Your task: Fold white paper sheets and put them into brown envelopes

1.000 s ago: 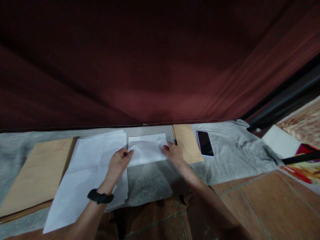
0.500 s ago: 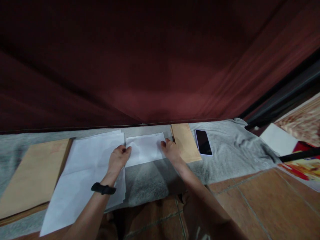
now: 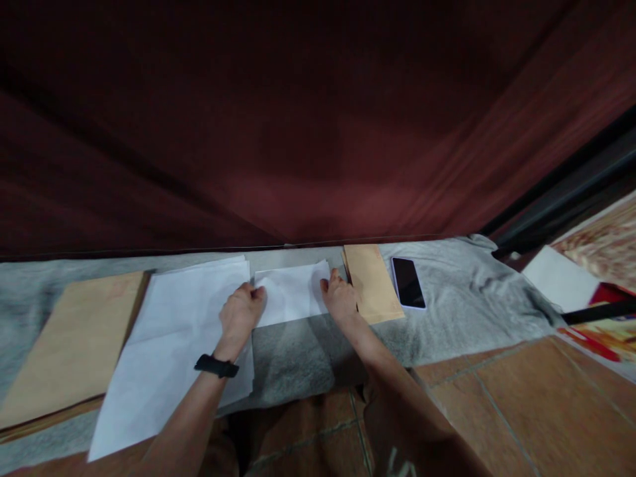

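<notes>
A folded sheet of white paper (image 3: 289, 295) lies on the grey cloth between my hands. My left hand (image 3: 242, 308), with a black band on the wrist, pinches its left edge. At the right edge, my right hand (image 3: 340, 298) has its fingers curled onto the sheet, thumb on top. Under and beside my left hand spreads a stack of large white sheets (image 3: 173, 331) with a crease across it. Just right of my right hand lies a small stack of brown envelopes (image 3: 375, 285).
A larger stack of brown envelopes (image 3: 74, 344) lies at the far left. The phone (image 3: 408, 283) rests right of the small envelopes on the grey cloth (image 3: 472, 298). A dark red curtain (image 3: 318, 146) hangs behind; tiled floor (image 3: 546, 397) shows in front.
My left hand has shifted slightly right on the left edge of the folded sheet. The sheet's upper right corner now lifts a little. The whole view has moved slightly.
</notes>
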### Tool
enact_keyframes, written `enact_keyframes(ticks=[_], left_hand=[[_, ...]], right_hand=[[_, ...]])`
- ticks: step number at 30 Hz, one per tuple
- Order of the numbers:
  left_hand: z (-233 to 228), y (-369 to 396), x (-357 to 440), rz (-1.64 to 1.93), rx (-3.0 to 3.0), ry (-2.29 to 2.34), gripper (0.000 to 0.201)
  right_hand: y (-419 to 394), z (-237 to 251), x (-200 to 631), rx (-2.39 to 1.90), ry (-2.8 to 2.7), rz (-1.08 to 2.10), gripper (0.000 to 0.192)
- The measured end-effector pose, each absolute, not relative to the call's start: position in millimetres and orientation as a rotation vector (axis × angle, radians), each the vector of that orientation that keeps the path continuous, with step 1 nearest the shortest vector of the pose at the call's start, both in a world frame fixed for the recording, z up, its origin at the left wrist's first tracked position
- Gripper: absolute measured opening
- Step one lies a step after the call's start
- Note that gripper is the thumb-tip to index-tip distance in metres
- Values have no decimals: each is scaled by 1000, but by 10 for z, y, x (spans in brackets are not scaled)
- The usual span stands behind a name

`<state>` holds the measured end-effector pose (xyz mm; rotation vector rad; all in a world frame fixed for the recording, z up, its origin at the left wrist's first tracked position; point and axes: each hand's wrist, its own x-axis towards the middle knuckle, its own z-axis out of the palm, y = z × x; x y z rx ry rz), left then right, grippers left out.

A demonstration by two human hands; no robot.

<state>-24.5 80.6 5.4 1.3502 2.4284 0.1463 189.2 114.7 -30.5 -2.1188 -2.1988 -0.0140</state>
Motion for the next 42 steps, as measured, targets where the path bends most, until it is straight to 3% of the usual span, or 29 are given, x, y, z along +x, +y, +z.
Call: enact_keyframes(ticks=[8,16,26,30,35,42], left_hand=[[110,784,-153,69,1426,2465,41],[32,748,-78,44,1547,2545,44],[-69,655,-39,64,1762,2580,45],[-116,646,86,254,1961,2544,40],[-442,718,351,616,2248,2065,54],[-623,776,419,571,2140,2117,66]], right_hand=[[1143,-333,1905,-1900,-2163,-48,48],[1014,-512,1652,-1415,-2314,256,52],[923,-656,1591,-1410,-2390,210,49],[923,-665,1585,-1417,-2390,211,50],[932,-682,1609,-1405,-2437,234,52],[933,-696,1620,-1418,-2458,226,55]])
